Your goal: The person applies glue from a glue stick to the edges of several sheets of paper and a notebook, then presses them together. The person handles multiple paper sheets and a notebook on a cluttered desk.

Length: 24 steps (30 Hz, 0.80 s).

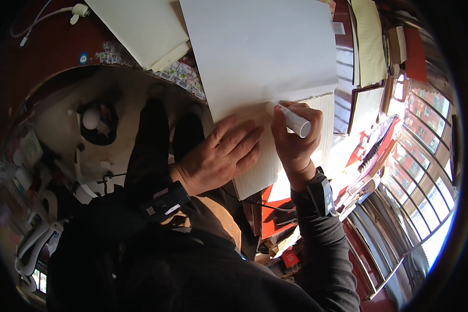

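My right hand (302, 136) is closed around a white glue stick (297, 124), its base end tilted up towards me. The other end of the tube points down at the lower edge of a large white sheet (261, 46) and appears to touch it. My left hand (224, 154) lies palm down on the paper just to the left, fingers slightly spread, with nothing in it. Below the sheet's edge, partly under both hands, lined paper (318, 117) shows. A shadow falls across the sheet where the tube meets it.
White papers (140, 31) lie on the dark red desk (46, 50) at upper left. To the right stand books and yellowish lined paper (368, 43), near a barred window (425, 156). A bin (98, 123) is on the floor. A cable (273, 207) runs below the lined paper.
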Tool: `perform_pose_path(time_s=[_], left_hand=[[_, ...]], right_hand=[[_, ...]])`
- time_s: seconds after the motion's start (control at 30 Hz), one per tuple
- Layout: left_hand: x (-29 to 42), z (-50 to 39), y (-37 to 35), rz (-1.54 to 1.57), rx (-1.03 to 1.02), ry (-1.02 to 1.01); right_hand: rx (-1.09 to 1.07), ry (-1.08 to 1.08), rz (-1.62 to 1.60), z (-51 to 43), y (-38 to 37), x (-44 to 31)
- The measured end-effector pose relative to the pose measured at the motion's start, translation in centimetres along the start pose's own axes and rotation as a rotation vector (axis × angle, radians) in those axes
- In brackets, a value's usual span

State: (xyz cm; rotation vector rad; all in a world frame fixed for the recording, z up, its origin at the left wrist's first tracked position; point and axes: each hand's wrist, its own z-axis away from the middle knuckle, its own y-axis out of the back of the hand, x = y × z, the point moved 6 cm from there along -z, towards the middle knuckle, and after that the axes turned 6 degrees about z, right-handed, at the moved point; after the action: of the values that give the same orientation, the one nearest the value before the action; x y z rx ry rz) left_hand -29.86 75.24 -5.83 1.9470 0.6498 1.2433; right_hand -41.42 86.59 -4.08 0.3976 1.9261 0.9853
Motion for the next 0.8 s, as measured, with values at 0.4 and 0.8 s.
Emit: perform_pose_path(time_s=[0.4,0.8], left_hand=[[0.6,-0.6,0.0,-0.061,-0.049,0.008],[0.8,-1.1,0.4,-0.074,-0.124,-0.011]], right_hand=[[0.438,-1.176,-1.262,2.7,1.8,3.7],[0.456,-1.429,-1.681,4.3,0.8,2.6]])
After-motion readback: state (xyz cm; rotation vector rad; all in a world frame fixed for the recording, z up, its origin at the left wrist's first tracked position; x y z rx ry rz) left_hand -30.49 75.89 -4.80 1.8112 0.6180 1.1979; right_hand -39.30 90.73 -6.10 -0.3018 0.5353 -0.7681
